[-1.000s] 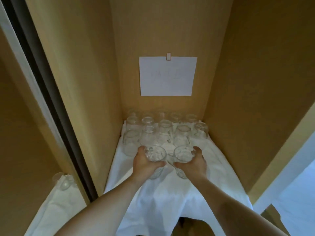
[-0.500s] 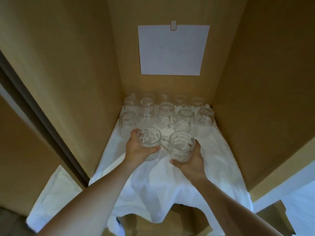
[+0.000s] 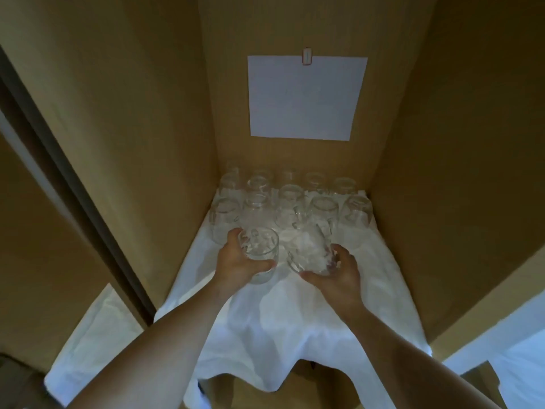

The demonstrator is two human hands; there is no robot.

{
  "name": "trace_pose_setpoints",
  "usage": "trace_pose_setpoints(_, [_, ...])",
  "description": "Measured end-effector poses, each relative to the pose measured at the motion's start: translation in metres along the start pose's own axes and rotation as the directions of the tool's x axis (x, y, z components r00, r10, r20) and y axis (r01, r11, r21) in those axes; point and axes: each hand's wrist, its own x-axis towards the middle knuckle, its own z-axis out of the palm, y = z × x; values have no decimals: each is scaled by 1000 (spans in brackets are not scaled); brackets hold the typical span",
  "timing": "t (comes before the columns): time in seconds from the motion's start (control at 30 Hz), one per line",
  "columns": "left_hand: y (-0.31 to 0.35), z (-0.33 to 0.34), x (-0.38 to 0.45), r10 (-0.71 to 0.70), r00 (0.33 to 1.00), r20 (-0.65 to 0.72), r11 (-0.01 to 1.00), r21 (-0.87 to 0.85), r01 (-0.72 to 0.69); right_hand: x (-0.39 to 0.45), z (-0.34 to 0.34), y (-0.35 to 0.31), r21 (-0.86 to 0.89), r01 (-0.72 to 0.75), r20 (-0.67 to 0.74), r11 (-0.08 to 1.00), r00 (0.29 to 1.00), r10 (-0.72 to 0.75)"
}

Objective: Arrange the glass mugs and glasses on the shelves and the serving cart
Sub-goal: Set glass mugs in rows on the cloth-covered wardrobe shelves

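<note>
Glass mugs (image 3: 290,202) stand in rows at the back of the shelf, clear and see-through. The left hand (image 3: 239,262) holds one clear glass (image 3: 261,252) by its side. The right hand (image 3: 339,273) holds another, tipped glass (image 3: 311,252). Both are just above the white cloth (image 3: 295,320). A white paper (image 3: 305,97) hangs on the back wall.

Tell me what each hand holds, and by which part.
The left hand grips one glass around its body; the right hand grips another glass around its body.
</note>
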Motion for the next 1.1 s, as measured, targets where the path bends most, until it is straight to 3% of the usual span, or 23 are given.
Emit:
trace_pose_setpoints(0.17, [1,-1,3,14,1000,15,1000,15,-15,19,-11,-31,-122,103,-85,987,990,-114])
trace_pose_setpoints(0.3, [-4,-2,7,11,1000,20,1000,23,-12,31,-7,-47,-149,149,-48,978,986,-158])
trace_pose_setpoints(0.57, [-4,-9,8,23,998,54,1000,10,-24,30,12,-41,-411,232,235,882,961,-143])
trace_pose_setpoints(1.1, [-9,-10,8,55,995,77,998,-32,-53,57,57,-54,-406,206,187,890,972,-140])
